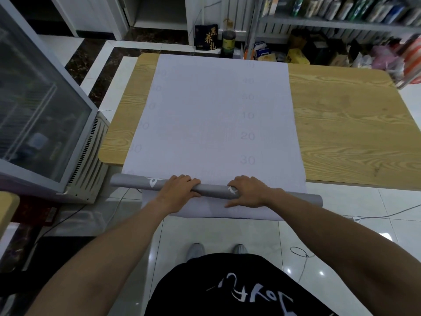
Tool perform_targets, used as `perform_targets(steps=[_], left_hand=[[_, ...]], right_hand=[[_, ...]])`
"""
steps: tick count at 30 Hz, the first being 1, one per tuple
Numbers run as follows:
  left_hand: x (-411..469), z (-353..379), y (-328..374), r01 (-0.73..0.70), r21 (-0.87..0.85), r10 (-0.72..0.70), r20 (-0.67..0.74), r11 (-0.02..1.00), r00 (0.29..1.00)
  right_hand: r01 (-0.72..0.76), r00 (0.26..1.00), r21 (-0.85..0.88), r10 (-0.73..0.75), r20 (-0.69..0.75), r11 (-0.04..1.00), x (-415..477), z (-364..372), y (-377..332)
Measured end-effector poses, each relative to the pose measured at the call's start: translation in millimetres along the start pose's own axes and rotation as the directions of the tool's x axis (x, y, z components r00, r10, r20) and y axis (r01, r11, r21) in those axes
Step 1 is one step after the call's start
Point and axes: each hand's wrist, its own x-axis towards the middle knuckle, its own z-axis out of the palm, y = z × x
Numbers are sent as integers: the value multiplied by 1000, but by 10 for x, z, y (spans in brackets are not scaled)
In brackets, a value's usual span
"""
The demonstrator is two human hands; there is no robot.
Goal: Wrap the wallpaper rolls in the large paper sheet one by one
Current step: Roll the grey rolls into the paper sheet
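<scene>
A large pale sheet of paper [211,115] with faint printed numbers lies lengthwise down the wooden table [346,128], and its near end hangs over the table's front edge. A grey wallpaper roll [214,190] with white markings lies crosswise on that near end. My left hand [180,188] grips the roll left of its middle, fingers curled over the top. My right hand [248,190] lies over the roll just right of the middle, its fingers curled over the top and its thumb flat on the hanging paper. Both ends of the roll stick out past the sheet.
A glass-fronted cabinet [43,115] stands close on the left. Beyond the table's far edge are a dark box [206,37], a dark bottle [228,41], shelves with goods [341,12] and bags [387,58]. Cables [300,254] lie on the tiled floor near my feet.
</scene>
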Motion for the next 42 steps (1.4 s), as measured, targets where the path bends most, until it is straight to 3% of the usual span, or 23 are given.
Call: perform_targets(steps=[2,4,7,11,15,20,28,31,39,42], left_hand=[[13,-25,4,30,-29,-28,57,999,998],[38,-53,-5,34,-49,-29,85,998,996],[30,-100,-13,30,-92,-23,73,995,997],[-9,-83,-25,-20,-71,15,-60,997,998],[30,-100,-4,28,-115,-28,0,993,1000],[79,-156,3,69,-149,-61,60,986,996],[42,-143,-16,15,-167,-24,-55,986,998],[56,-174,-9,38,-175,-39,-3,984,999],[100,-235,-56,70,-236,-49,92,969,995],[117,-252,-52,91,-256,-60,129,962,990]], right_hand=[[14,996,-52,-19,-91,999,6,15,-2],[-7,992,11,8,-127,1000,12,23,0],[-4,996,52,9,-86,999,36,24,9],[-44,998,226,53,-37,973,43,-55,71],[-59,998,181,56,21,982,45,-113,73],[-10,997,46,14,-80,999,21,-60,73],[-70,994,251,90,-66,965,30,-75,110],[-70,996,293,85,-38,954,47,-128,141],[-18,997,25,20,-81,1000,7,-23,163],[-29,992,65,37,-118,997,14,5,192]])
